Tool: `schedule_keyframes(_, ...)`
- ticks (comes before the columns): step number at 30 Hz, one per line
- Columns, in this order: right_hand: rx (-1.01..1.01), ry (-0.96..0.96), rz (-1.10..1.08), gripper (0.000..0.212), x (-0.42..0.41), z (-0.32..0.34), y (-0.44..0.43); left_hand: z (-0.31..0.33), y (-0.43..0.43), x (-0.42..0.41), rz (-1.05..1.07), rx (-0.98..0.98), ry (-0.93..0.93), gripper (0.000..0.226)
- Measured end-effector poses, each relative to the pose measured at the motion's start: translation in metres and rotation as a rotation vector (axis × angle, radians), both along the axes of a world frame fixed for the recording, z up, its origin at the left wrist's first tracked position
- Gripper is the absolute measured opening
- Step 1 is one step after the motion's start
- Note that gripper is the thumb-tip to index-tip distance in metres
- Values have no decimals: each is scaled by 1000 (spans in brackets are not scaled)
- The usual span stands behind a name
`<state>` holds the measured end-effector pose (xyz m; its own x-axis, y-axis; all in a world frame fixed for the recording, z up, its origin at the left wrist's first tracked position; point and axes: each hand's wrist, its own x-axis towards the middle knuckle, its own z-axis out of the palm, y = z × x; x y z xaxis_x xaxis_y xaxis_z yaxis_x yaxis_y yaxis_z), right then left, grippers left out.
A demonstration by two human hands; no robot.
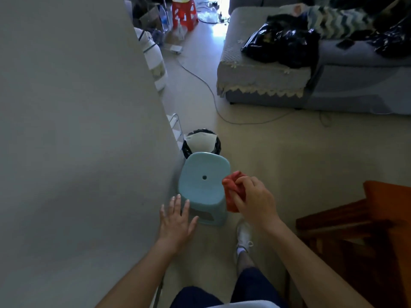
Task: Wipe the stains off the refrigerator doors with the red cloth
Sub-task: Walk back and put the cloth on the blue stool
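Cloth in hand, door face not yet touched.
Right hand (253,198) bunches the red cloth (233,192) over the blue stool (203,185); left hand (176,221) splayed, empty, beside the refrigerator door (77,130). Risk: stool and bin (201,143) crowd the feet; likely trip.

A light blue stool (203,181) stands on the floor (278,152). A black bin (201,142) is just behind it. Far off, a red stool (184,13) and a grey sofa (333,85) holding a shiny black bag (280,41).
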<state>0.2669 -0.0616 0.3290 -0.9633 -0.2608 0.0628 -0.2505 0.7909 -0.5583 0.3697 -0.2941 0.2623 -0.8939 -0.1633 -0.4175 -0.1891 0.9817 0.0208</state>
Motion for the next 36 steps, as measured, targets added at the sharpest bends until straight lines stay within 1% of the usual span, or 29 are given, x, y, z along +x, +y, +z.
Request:
schedule_keyframes(4,37,-118,93,26,-79,-27,-10,-15,4,-55,105,22,-31,84)
schedule_keyframes(6,77,-156,141,26,-114,-40,-15,-17,8,-84,179,61,-9,88)
schedule_keyframes(7,96,-180,157,26,-130,-46,-19,-19,9,-97,204,96,-28,90)
schedule_keyframes(9,123,-239,168,26,-156,-63,-29,-24,9,-121,260,149,-30,91)
schedule_keyframes(11,138,-302,155,26,-176,-88,-40,-38,5,-141,266,163,-28,90)
schedule_keyframes(14,151,-386,118,27,-195,-147,-61,-90,-6,-161,248,156,-103,85)
schedule_keyframes(18,190,-485,52,29,-199,-238,-91,-172,-21,-178,195,110,-234,70)
schedule_keyframes(20,183,-498,39,34,-196,-275,-106,-208,-28,-185,177,126,-282,70)
schedule_keyframes(21,190,-519,57,40,-194,-292,-112,-225,-33,-188,187,135,-278,70)
schedule_keyframes(22,224,-568,96,50,-193,-307,-115,-238,-37,-192,198,138,-281,69)
schedule_keyframes(24,373,-723,197,68,-192,-332,-116,-261,-45,-196,239,158,-324,68)
schedule_keyframes(25,430,-798,226,71,-192,-341,-115,-269,-50,-197,259,167,-355,68)
schedule_keyframes(27,440,-886,216,70,-194,-352,-108,-282,-57,-194,269,177,-430,68)
schedule_keyframes(29,372,-839,158,65,-195,-353,-103,-288,-61,-190,249,180,-455,68)
schedule_keyframes(31,251,-697,40,63,-197,-352,-101,-289,-59,-186,239,187,-439,70)
schedule_keyframes(33,210,-597,-31,62,-204,-355,-101,-290,-58,-184,247,190,-423,71)
schedule_keyframes(34,224,-582,-11,64,-208,-358,-102,-291,-57,-184,251,187,-420,71)
schedule_keyframes(36,278,-570,119,69,-217,-362,-107,-292,-55,-183,263,189,-419,72)
